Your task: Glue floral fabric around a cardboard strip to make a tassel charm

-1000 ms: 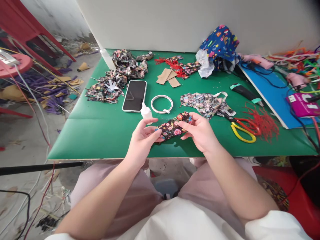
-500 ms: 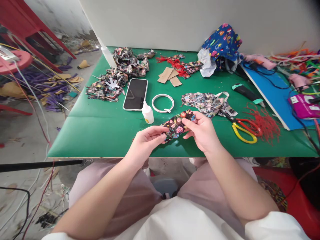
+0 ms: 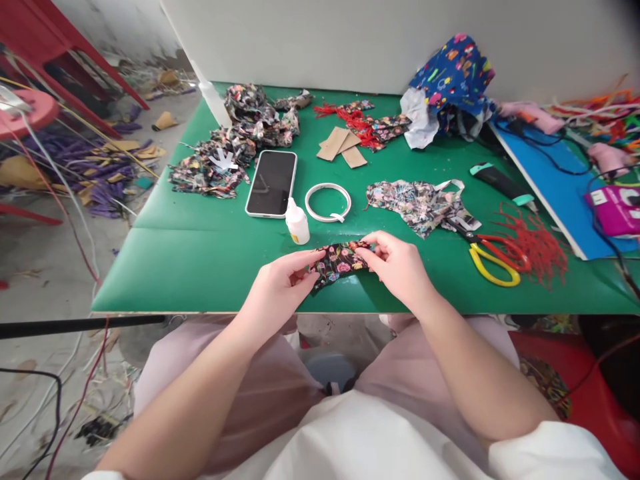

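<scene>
A strip of black floral fabric [image 3: 341, 264] is stretched between my two hands, just over the near edge of the green table [image 3: 200, 267]. My left hand [image 3: 280, 283] pinches its left end between thumb and fingers. At the other end, my right hand [image 3: 400, 263] grips the fabric the same way. Just beyond the strip stands a small white bottle [image 3: 299, 225] with a pointed tip, and behind it lies a white-edged phone [image 3: 273, 185]. A roll of thin white tape [image 3: 329, 203] rests flat to the right of the bottle.
Scissors [image 3: 493, 261] with red and yellow handles lie right, by red threads [image 3: 533, 243] and a cutter knife [image 3: 503, 185]. Patterned fabric scraps [image 3: 415, 203] lie nearer. Heaped floral fabric [image 3: 260, 127], a tall white bottle [image 3: 215, 103], cardboard pieces [image 3: 337, 143] and blue printed cloth [image 3: 453, 80] are farther back.
The fabric strip has come down and slightly left, and now lies more level between my hands. My right hand has shifted lower and left with its end.
</scene>
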{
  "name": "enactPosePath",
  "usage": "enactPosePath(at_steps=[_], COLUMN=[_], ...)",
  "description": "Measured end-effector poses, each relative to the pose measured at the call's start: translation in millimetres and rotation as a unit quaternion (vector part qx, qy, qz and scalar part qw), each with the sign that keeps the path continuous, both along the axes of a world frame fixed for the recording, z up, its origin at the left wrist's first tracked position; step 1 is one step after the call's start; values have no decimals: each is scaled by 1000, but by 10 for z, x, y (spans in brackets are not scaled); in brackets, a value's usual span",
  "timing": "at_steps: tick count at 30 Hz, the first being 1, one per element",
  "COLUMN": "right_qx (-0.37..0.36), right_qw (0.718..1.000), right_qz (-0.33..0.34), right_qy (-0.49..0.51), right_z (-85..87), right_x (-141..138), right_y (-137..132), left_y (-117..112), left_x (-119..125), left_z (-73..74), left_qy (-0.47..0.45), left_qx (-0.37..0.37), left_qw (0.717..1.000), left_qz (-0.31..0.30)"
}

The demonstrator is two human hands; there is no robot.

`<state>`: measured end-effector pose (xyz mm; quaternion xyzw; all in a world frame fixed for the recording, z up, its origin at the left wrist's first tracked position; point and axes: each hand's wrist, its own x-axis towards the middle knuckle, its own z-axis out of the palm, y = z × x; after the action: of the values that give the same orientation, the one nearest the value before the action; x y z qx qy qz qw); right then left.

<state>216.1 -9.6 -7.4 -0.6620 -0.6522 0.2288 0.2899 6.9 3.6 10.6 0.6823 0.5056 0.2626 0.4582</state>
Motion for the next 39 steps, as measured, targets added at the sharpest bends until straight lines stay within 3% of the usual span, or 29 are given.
enactPosePath(at_steps=[6,13,17,22,25,29,33,39], right_qx=[18,37,45,50,52,55,55,55], right_qw=[996,987,983,981,980,981,984,985], right_qz=[3,-2,-5,-7,-9,-11,-12,-24], right_qy=[-86,-157,-177,-188,-190,-183,-171,-160], right_z=[-11,-43,-64,-73,-70,-56,-45,-47], right_x=[-55,-102,-97,-104,-105,-104,-104,-82], right_y=[-15,-17,-21,-22,-25,-23,-15,-7], left_y=[-7,6,-23,-67,-93,-164,-225,-232], left_x=[7,27,19,3,51,176,257,276], left_z=[28,9,86,119,26,-118,-184,-198], left_qy=[99,109,157,189,203,272,326,337], left_qx=[57,78,122,248,319,345,342,333], left_qw=[993,990,980,949,926,886,863,860], left_qz=[-39,-44,1,50,-17,-150,-182,-192])
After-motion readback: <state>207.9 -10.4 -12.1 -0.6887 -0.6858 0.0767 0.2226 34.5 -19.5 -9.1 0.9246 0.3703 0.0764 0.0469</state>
